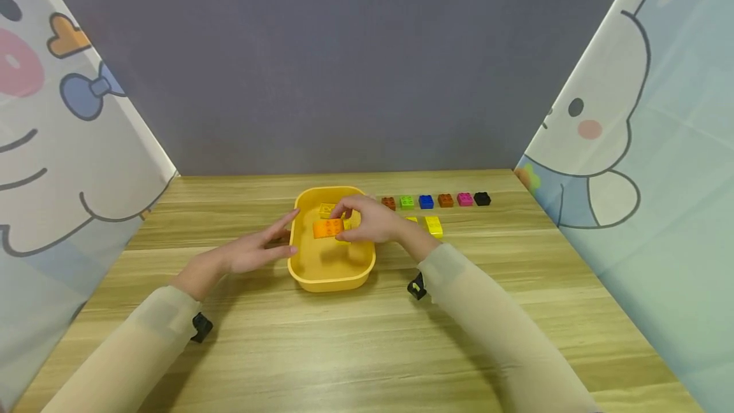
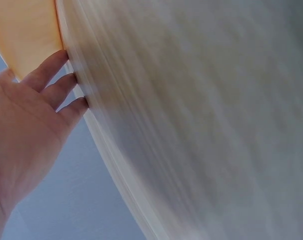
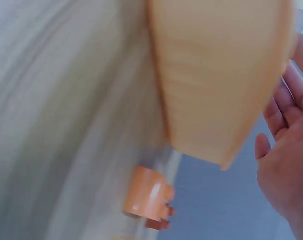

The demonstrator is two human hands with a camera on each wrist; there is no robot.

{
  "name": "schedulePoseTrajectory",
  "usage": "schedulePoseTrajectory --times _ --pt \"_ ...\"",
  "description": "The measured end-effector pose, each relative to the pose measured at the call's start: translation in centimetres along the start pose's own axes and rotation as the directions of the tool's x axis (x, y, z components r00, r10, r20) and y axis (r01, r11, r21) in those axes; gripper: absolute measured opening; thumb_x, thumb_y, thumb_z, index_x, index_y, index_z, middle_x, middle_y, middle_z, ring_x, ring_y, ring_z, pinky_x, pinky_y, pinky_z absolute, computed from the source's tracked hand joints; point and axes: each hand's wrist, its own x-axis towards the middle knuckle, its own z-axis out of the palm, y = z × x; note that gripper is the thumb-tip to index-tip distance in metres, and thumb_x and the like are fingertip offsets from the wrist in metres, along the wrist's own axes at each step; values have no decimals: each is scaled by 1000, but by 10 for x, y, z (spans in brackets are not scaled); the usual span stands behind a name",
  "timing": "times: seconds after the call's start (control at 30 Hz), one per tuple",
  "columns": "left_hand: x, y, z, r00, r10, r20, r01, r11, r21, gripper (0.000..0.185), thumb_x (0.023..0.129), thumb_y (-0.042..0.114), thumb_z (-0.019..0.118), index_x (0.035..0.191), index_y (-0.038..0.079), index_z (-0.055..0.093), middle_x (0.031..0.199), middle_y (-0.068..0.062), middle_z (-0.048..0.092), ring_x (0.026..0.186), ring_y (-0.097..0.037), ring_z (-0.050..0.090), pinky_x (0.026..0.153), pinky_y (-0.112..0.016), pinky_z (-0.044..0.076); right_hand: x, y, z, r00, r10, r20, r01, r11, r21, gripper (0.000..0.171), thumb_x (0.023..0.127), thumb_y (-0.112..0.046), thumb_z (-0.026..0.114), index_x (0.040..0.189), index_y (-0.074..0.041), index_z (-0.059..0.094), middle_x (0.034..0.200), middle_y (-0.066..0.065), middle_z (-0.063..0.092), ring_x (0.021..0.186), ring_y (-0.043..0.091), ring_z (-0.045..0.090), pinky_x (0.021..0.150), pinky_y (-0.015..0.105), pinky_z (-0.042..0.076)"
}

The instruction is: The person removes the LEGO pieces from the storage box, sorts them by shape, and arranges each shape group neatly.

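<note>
Orange brick (image 1: 328, 228) pinched in right hand (image 1: 369, 220) grip (no legible writing) | left hand (image 1: 252, 250) flat against yellow tub (image 1: 329, 276)

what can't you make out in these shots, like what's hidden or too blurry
- Head view: the right hand covers part of the yellow tub, so its grip on the orange brick is unclear.
- Left wrist view: motion blur; only the left hand reads.
- Right wrist view: the tub and an orange brick are smeared.

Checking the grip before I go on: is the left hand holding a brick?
No, the left hand rests open against the yellow tub; the right hand holds the orange brick.
</note>
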Motion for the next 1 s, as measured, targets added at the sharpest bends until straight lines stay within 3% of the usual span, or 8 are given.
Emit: schedulePoseTrajectory --times 0.13,0.3,0.47,0.73,1.0 --pt "-2 -1 0 1000 1 -3 -1 1000 -12 90 111 57 58 178 40 0 171 -30 42 158 -51 43 126 -74 35 -11 -6 -12 996 -30 -81 37 995 88 44 101 -22 82 140 -14 64 128 6 67 114 32 64 98 52 56" --pt "-3 -1 0 1000 2 -8 -2 1000 -10 90 111 58 58 177 41 0 172 -28 42 158 -50 43 126 -74 34 -34 2 -27 993 -39 -115 54 991 125 60 104 -19 79 158 -18 53 121 9 64 90 21 62 77 36 53" --pt "-1 -1 1 1000 1 -4 -1 1000 -9 91 110 60 58 177 41 -1 173 -29 40 159 -51 41 127 -75 32 -64 17 -37 990 -34 -134 49 992 112 57 105 -16 77 158 -18 57 120 9 65 81 22 60 73 37 56" --pt "2 3 -2 1000 -8 2 8 1000 -12 92 110 62 58 177 42 -1 174 -28 39 160 -50 39 128 -75 30 -105 36 -45 983 72 -167 -51 991 127 56 104 -16 78 157 -19 57 139 12 63 79 22 60 73 30 55" --pt "2 1 0 1000 -6 4 7 1000 -10 91 110 61 57 177 41 -1 174 -27 40 160 -50 40 127 -75 32 -133 54 -54 974 134 -182 -111 985 131 58 104 -13 77 158 -15 56 131 18 64 82 22 62 69 26 53"
